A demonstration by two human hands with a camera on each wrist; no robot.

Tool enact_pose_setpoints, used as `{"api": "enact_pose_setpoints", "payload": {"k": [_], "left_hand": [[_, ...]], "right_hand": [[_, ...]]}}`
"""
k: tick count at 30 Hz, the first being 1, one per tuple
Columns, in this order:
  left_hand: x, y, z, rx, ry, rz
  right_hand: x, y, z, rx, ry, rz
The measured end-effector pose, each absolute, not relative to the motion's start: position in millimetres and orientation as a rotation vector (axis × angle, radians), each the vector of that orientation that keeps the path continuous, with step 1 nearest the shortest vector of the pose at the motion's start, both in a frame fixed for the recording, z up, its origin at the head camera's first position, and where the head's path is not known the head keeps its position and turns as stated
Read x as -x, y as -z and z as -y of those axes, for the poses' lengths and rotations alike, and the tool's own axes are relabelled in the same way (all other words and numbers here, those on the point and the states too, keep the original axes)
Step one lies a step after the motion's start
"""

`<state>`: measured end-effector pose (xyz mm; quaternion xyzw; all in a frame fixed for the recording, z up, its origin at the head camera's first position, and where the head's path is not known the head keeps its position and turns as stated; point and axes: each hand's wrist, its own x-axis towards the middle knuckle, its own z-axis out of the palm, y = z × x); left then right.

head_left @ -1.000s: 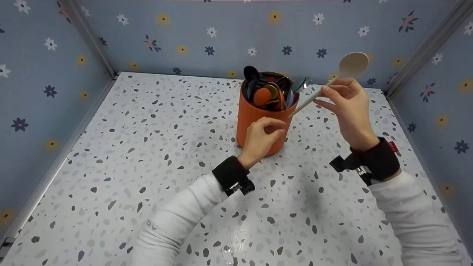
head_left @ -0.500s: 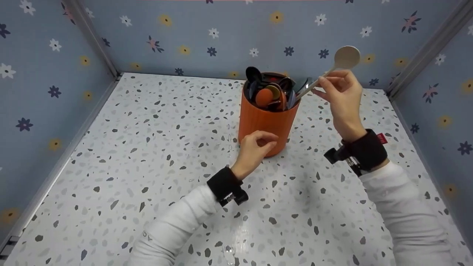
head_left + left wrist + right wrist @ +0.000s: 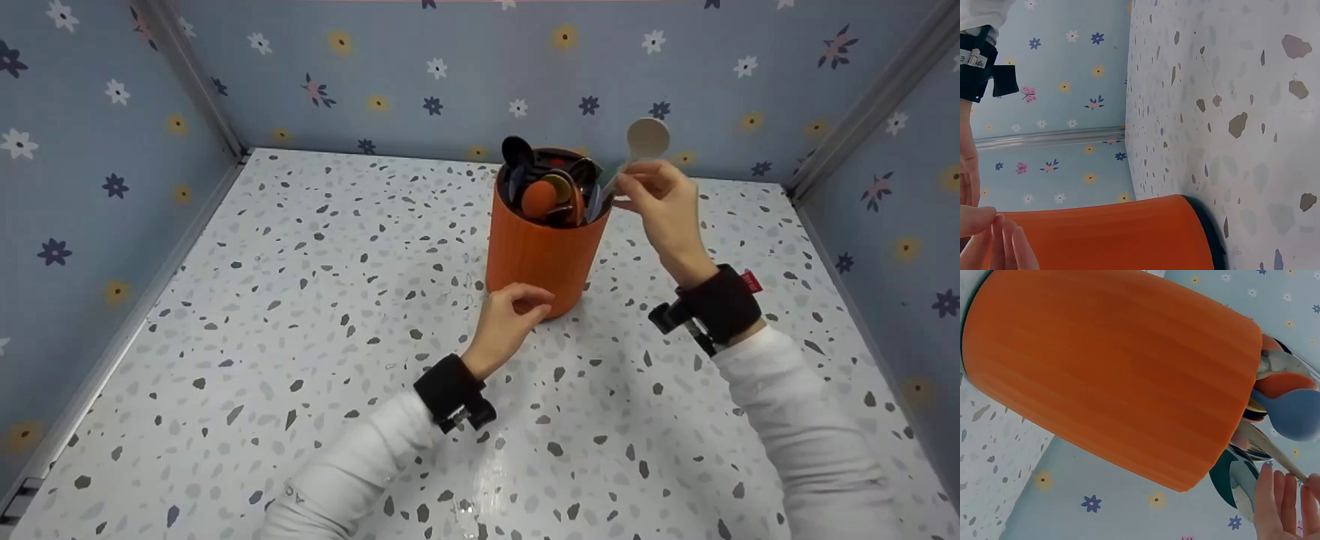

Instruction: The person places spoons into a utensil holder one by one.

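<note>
My right hand (image 3: 666, 214) pinches a beige spoon (image 3: 649, 138) by its thin handle, bowl upward. In the right wrist view the spoon's handle (image 3: 1279, 454) slants into the mouth of an orange ribbed utensil holder (image 3: 1112, 377), between other utensils; its lower end is hidden inside. My left hand (image 3: 504, 326) hovers or rests before the front of the holder, fingers loosely bent, thumb near the fingertips, nothing held. Whether it touches the wall cannot be made out. In the left wrist view its fingers (image 3: 1023, 247) overlap the orange wall.
Crowded in the holder are a black spoon (image 3: 517, 152), an orange round-headed utensil (image 3: 539, 199) and a blue spoon (image 3: 1296, 414), among others. The holder stands on a speckled white tabletop (image 3: 300, 300). Blue floral panels (image 3: 480, 67) rise at the back and both sides.
My right hand has moved left, bringing the spoon's handle end from outside the holder into its mouth. My left hand has drawn slightly down and left, away from the rim.
</note>
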<state>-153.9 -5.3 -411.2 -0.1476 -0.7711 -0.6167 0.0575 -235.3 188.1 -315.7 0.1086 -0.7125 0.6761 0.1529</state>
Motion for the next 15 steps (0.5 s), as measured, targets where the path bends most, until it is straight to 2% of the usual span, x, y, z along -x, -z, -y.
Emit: {"api": "enact_pose_setpoints", "payload": {"k": [15], "left_hand": [[148.0, 428.6, 17.5, 0.314, 1.927, 2.398]], "right_hand": [[226.4, 349.2, -209.4, -0.224, -1.806, 2.318]]}}
